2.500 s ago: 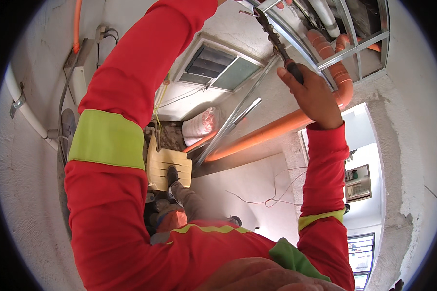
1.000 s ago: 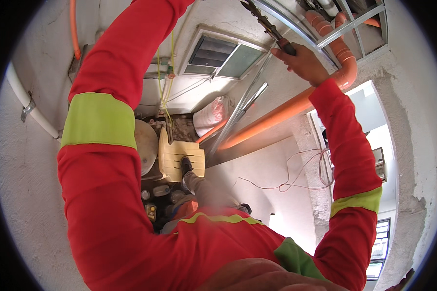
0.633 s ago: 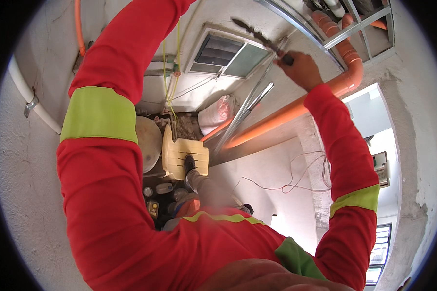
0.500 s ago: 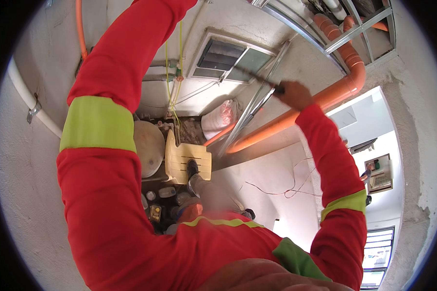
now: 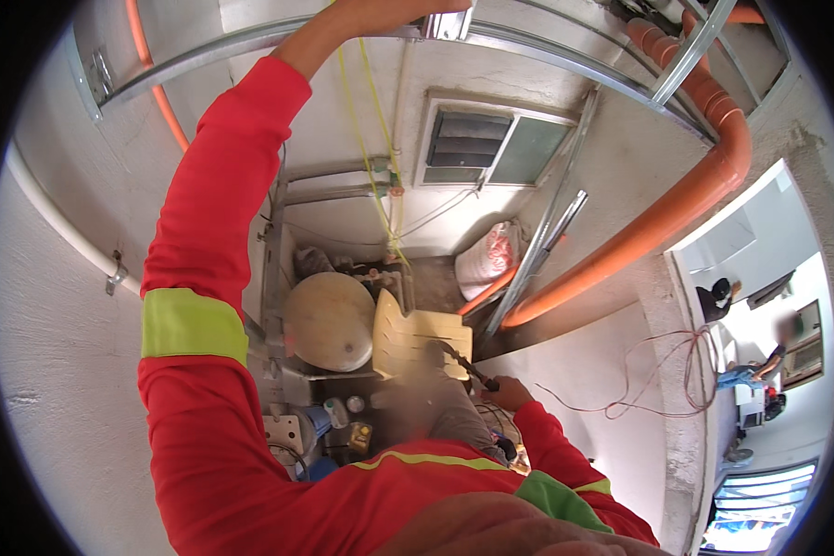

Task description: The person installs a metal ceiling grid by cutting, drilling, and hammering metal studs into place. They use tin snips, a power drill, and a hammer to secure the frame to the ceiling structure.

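My left hand (image 5: 394,11) reaches up to the galvanized metal framing near the top edge, partly cut off by it. Its fingers close on a short metal channel (image 5: 448,25) set against the long curved metal rail (image 5: 561,63). Low down, near my legs, my right hand (image 5: 510,394) grips the dark handle of a long, thin, dark tool (image 5: 468,363) whose exact kind I cannot make out. The tool points up and left, in front of the pale yellow plastic chair (image 5: 422,326).
A rounded tank (image 5: 329,320) stands left of the chair. A thick orange pipe (image 5: 630,246) slants down on the right beside leaning metal profiles (image 5: 537,250) and a white sack (image 5: 486,264). Yellow cords (image 5: 372,120) hang near the window (image 5: 496,144). People (image 5: 755,371) show through the right opening.
My right hand has swung down from beside the window to near my legs, still holding the tool. The view has tilted upward, bringing my left hand and the metal rail into sight.
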The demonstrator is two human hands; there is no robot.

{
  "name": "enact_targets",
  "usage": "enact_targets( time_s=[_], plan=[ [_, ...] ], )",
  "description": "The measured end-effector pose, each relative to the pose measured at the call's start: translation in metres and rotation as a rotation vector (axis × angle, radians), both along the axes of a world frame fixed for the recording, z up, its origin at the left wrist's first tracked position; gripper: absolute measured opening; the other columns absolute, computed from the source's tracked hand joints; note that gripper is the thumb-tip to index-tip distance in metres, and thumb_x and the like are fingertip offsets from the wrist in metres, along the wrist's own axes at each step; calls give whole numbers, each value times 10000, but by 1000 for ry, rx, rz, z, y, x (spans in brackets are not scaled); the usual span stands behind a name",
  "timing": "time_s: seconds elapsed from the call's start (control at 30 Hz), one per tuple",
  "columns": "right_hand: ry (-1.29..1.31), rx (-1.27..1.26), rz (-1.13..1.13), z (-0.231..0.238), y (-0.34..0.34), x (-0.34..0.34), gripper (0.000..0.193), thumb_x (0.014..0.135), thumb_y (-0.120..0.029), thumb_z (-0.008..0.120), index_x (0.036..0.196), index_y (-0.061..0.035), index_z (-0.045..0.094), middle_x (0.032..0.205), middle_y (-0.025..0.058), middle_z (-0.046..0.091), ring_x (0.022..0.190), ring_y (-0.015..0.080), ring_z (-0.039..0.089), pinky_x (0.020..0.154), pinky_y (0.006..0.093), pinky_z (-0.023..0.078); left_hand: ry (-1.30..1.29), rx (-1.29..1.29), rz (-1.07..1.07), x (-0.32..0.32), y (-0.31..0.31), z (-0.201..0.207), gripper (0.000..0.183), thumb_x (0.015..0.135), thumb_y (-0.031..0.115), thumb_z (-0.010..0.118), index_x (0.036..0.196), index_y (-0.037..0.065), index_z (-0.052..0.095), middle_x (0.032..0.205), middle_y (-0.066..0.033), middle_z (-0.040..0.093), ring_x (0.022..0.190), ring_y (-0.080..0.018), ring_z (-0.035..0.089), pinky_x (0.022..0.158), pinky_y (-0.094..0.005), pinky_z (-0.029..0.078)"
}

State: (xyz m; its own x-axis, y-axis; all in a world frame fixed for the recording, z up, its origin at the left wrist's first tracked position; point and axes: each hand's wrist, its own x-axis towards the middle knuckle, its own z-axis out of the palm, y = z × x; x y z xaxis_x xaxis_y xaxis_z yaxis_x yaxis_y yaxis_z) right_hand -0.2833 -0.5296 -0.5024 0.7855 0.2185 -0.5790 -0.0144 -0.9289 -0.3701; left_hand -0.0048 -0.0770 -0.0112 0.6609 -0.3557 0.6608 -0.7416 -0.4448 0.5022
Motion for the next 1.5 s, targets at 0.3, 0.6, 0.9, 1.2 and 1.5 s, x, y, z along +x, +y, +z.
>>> enact_targets(
  time_s=[0.3, 0.6, 0.9, 1.2, 1.5],
  plan=[
    [118, 260, -90, -32, 23, 2, 710, 825, -669, 718, 1080, -6, 715, 995, 241, 725, 967, 395, 702, 841, 487, 517, 211, -187, -312, 23, -15, 3, 305, 1021, 207, 676, 1268, 43, 606, 1063, -5, 683, 932, -107, 632, 821, -279, 522],
    [29, 214, -3, -61, 24, 22, 656, 824, -646, 749, 1035, -25, 727, 860, 157, 714, 806, 292, 678, 781, 444, 498, 38, -20, 11, 23, 2, 3, 328, 1013, 307, 685, 1186, 31, 647, 982, -2, 660, 850, -94, 598, 738, -263, 493],
    [66, 208, -64, -63, 15, 7, 692, 806, -672, 751, 1026, -17, 739, 861, 165, 719, 804, 284, 693, 769, 439, 509, 314, -46, -184, 10, 26, 3, 364, 1068, 340, 589, 1282, 49, 637, 1101, 23, 669, 1022, -80, 587, 883, -260, 485],
    [4, 163, 22, -79, 19, 6, 695, 822, -691, 717, 1050, -35, 746, 933, 154, 757, 886, 302, 725, 799, 433, 533, 231, -213, 63, -17, -6, 34, 590, 993, 491, 661, 1379, 57, 556, 1239, -25, 624, 1141, -107, 560, 1029, -319, 440],
    [78, 149, 13, -58, 21, -2, 818, 789, -767, 672, 1089, -7, 717, 1069, 245, 724, 1011, 413, 697, 877, 494, 524, 268, -787, -211, 34, -49, 101, 493, 1065, 501, 502, 1194, 47, 646, 951, -104, 708, 770, -263, 718, 677, -399, 583]
  ],
)
